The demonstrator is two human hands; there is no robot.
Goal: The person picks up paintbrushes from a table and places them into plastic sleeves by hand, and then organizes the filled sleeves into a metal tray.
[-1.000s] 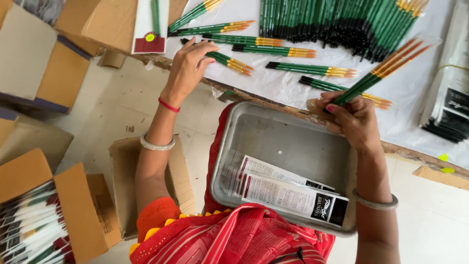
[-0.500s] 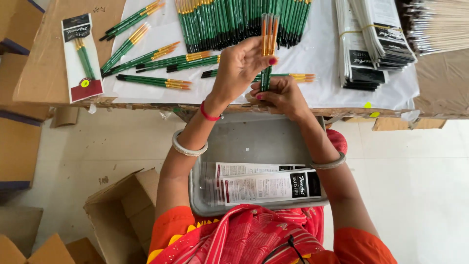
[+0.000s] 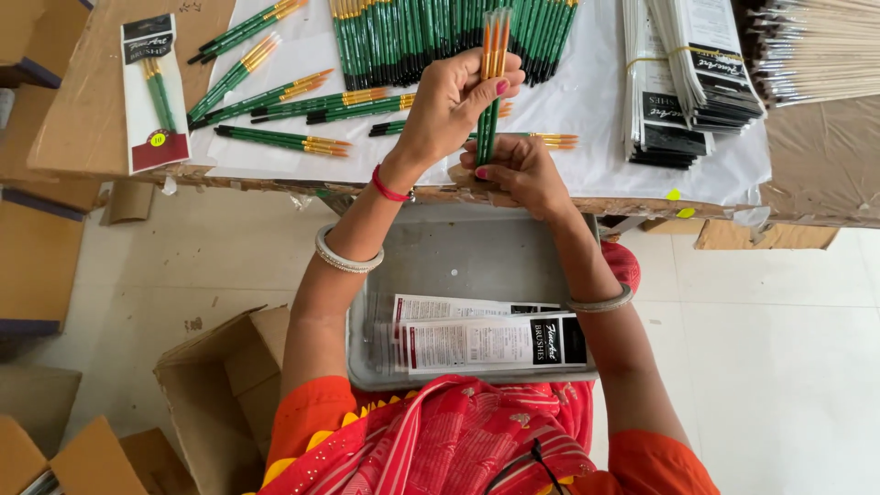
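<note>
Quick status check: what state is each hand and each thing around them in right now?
Left hand: gripping the brush bundle near its top.
Right hand: gripping the bundle's lower end.
Brush bundle: upright, held over the table edge.
Loose brushes: lying flat on white paper.
Tray: on lap, holding flat packets.
Packet stack: banded, on table.
Cardboard box: open, on floor.

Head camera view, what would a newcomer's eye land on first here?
First, the two hands at the table edge: the left hand and right hand hold a small bundle of green brushes upright. Behind them, rows of loose green brushes cover the white sheet. Below, a grey tray on the lap holds printed packets.
</note>
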